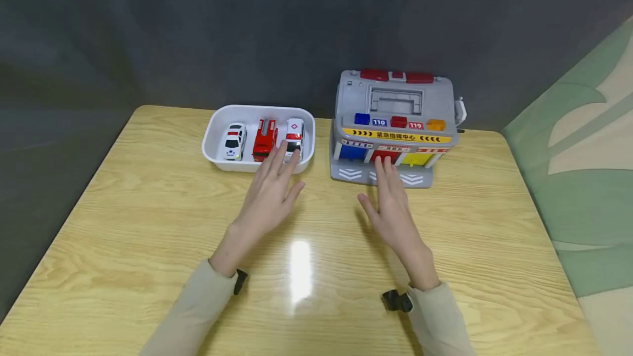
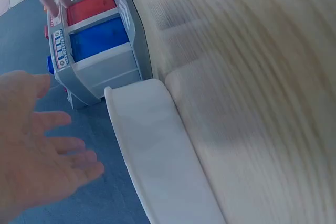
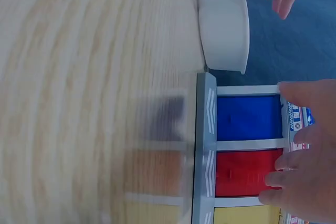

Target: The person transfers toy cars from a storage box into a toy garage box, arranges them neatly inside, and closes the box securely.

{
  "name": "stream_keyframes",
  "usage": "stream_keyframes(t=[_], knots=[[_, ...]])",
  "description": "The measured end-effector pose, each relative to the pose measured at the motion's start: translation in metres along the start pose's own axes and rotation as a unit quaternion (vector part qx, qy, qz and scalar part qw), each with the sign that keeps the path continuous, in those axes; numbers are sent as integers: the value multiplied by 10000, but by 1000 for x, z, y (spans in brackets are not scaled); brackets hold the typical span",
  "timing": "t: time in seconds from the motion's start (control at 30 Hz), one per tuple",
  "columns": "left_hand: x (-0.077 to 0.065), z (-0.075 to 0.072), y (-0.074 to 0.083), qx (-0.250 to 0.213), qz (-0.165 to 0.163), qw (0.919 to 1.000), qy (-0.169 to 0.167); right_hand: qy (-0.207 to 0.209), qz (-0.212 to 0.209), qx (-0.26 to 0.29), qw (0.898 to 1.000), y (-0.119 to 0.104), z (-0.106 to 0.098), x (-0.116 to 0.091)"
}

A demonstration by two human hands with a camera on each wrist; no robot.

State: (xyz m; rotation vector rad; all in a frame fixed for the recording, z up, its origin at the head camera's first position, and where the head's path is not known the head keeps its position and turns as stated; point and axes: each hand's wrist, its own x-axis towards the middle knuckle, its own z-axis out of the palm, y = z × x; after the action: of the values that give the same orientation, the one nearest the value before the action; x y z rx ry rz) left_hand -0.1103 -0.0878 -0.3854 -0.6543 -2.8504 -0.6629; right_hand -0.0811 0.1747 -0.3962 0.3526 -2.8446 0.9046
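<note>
My left hand (image 1: 267,196) hovers with fingers extended over the near right part of a white tray (image 1: 227,166). Three toy cars lie in it: a white police car (image 1: 234,142), a red fire truck (image 1: 265,139) and a white ambulance (image 1: 295,129), partly covered by my fingertips. In front of a grey toy garage (image 1: 346,103), my right hand (image 1: 393,210) reaches forward, fingers straight and holding nothing. Its fingertips overlap the red door (image 3: 247,174) in the head view. Beside that are a blue door (image 1: 352,152) and a yellow door (image 1: 415,159), all three down.
The wooden table (image 1: 148,224) carries both tray and garage near its back edge. Behind it hangs a dark curtain (image 1: 237,32). A green and beige patterned surface (image 1: 583,180) borders the right side. A white lever (image 1: 460,111) sticks out from the garage's right side.
</note>
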Motion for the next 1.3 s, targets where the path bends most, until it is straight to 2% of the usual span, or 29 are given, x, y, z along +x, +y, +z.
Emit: stream_keyframes(t=[0.13, 0.33, 0.5, 0.67, 0.87, 1.0, 1.13, 1.3], knots=[[8, -5, -4, -75, 432, 9987, 260, 324, -53, 118, 9994, -2, -7, 2], [28, -12, -3, -94, 923, 9947, 436, 803, -118, 239, 9964, 1, -21, 4], [48, -12, 5, -119, 1055, 9937, 362, 1077, -301, 209, 9935, 2, -35, 11], [75, -3, 21, -218, 1220, 9920, 230, 1344, -517, 55, 9896, 6, -51, 25], [103, 7, 40, -131, 1187, 9928, 0, 1530, -729, -190, 9854, 29, -73, 45], [115, 11, 46, 65, 924, 9955, -200, 1285, -721, -248, 9888, 52, -95, 53], [120, 16, 45, 261, 701, 9964, -404, 707, -608, -243, 9953, 68, -107, 59], [125, 16, 50, 527, 699, 9957, -288, 277, -457, -426, 9977, 79, -109, 64]])
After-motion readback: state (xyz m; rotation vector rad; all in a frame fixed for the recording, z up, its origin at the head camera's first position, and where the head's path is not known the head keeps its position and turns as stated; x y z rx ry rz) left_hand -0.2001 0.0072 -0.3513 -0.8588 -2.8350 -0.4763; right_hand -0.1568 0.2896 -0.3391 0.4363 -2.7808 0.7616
